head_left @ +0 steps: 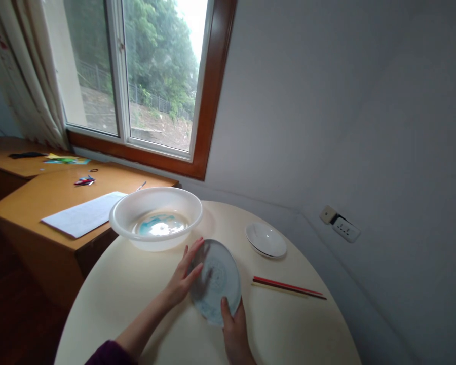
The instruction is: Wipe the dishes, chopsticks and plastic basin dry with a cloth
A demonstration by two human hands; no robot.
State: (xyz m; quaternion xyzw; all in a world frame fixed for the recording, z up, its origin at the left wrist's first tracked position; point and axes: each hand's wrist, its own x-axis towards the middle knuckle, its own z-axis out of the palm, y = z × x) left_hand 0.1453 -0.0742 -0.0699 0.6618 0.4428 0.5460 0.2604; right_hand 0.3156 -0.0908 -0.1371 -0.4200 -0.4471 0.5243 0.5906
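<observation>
We hold the plate (217, 284) tilted over the table (296, 334). Our right hand (236, 328) grasps its lower right rim, thumb on the face; our left hand (183, 278), fingers extended, touches the left side. We judge it stiff, light, breakable (slippery if wet): grip opposite rims.

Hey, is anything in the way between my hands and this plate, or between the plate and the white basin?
Nothing visible is between: your left hand and right hand both touch the plate. Toward the basin, only that left hand, over the plate's left side, stands in the way.
</observation>
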